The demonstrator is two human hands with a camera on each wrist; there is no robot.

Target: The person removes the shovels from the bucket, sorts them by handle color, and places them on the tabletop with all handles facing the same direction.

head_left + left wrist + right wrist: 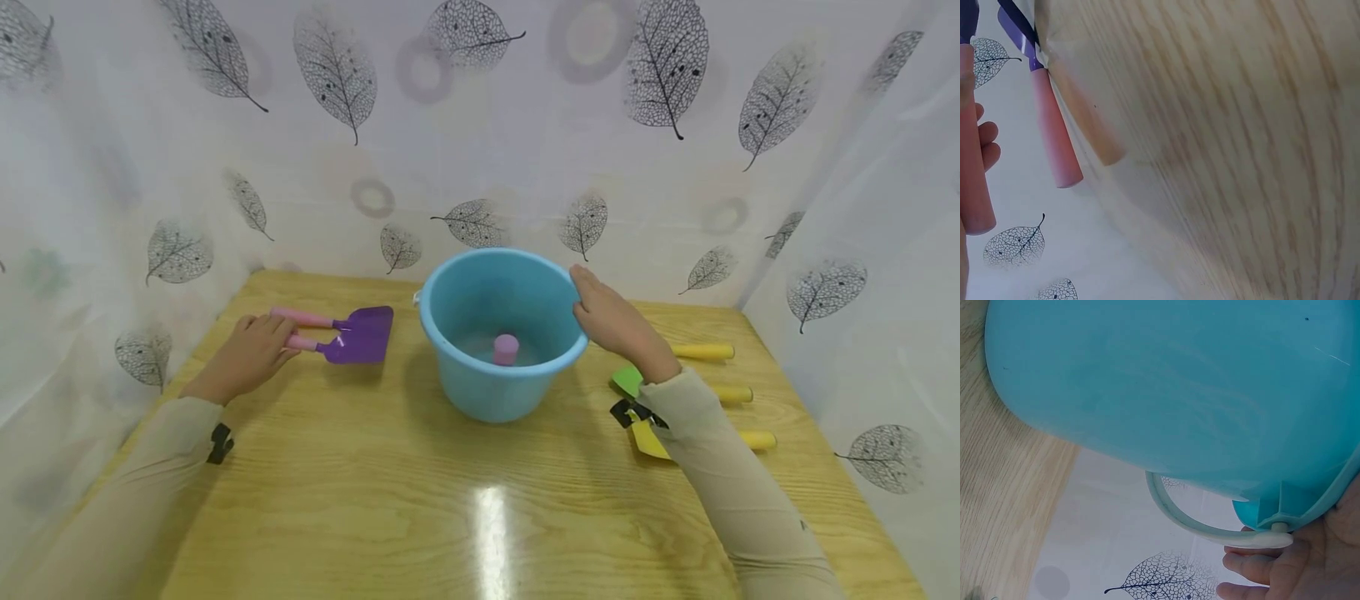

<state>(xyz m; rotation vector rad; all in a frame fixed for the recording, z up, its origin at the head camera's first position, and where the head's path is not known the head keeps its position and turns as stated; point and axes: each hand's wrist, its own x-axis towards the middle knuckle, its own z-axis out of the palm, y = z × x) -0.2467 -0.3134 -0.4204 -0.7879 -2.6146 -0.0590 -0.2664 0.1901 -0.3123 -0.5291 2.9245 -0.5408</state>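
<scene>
My left hand (251,348) grips the pink handle of a purple toy shovel (352,348). A second purple toy shovel (373,317) with a pink handle lies just behind it, its blade overlapping the first in the head view. In the left wrist view the held pink handle (974,156) runs along my palm, and the other pink handle (1057,131) is apart from my fingers. My right hand (618,321) holds the right rim of a light blue bucket (491,387). Its fingers bend down beside the white bucket handle (1210,531). A small lilac cylinder (506,350) is inside the bucket.
Right of the bucket lie toy tools with yellow handles (705,352), partly covered by my right forearm. A green blade (626,380) and a yellow blade (648,440) show beside it. Leaf-print curtains (480,150) hang around the wooden table (390,500).
</scene>
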